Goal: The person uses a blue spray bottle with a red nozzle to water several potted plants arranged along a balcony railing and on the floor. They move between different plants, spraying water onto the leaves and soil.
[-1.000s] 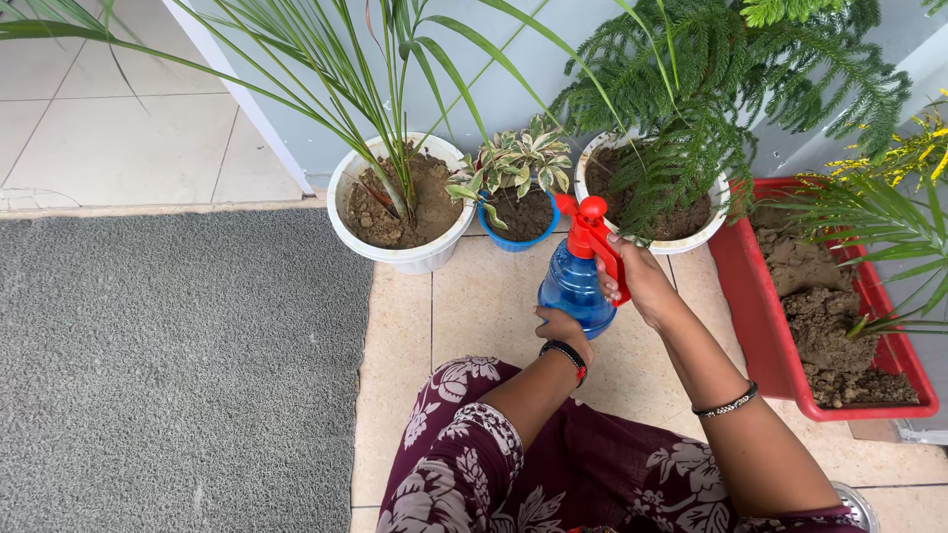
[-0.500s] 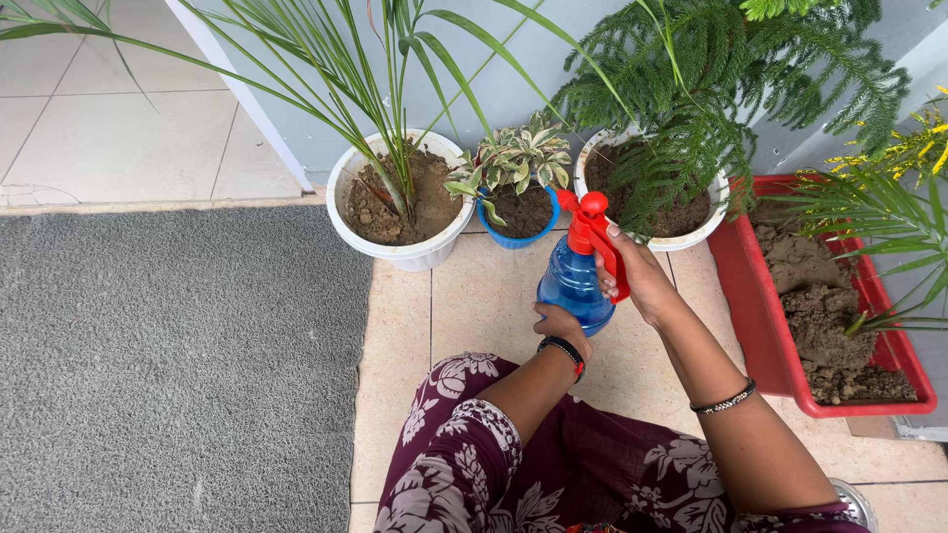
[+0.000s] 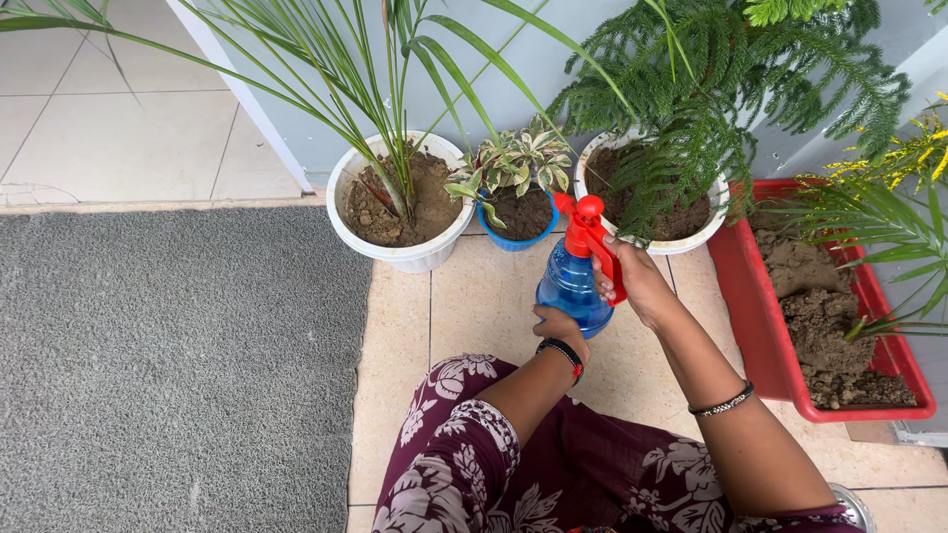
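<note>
Your right hand (image 3: 637, 284) is closed around the red trigger head (image 3: 591, 234) of the blue spray bottle (image 3: 574, 288), fingers wrapped over the lever. Your left hand (image 3: 560, 324) cups the bottle's rounded base from below; that grip looks closed on the body, though the fingers are partly hidden behind the bottle, so I can't be sure how firmly.

The bottle is held in the air above the beige floor tiles (image 3: 474, 296), just in front of the small blue pot (image 3: 517, 229) with the variegated plant (image 3: 513, 160), between the white pot with the palm (image 3: 400, 202) and the white pot with the feathery evergreen (image 3: 652, 197). The red planter trough (image 3: 765, 326) sits off to your right, and the grey mat (image 3: 178, 355) to your left.

The bottle's long axis runs from base to cap, nearly upright but leaning away from you and slightly to the right. The nozzle points forward and left, toward the blue pot's soil and leaves.

To spray well, keep the base steady in the lower hand, squeeze the lever fully in even strokes, and hold the bottle close to upright so the intake tube stays in the water.
</note>
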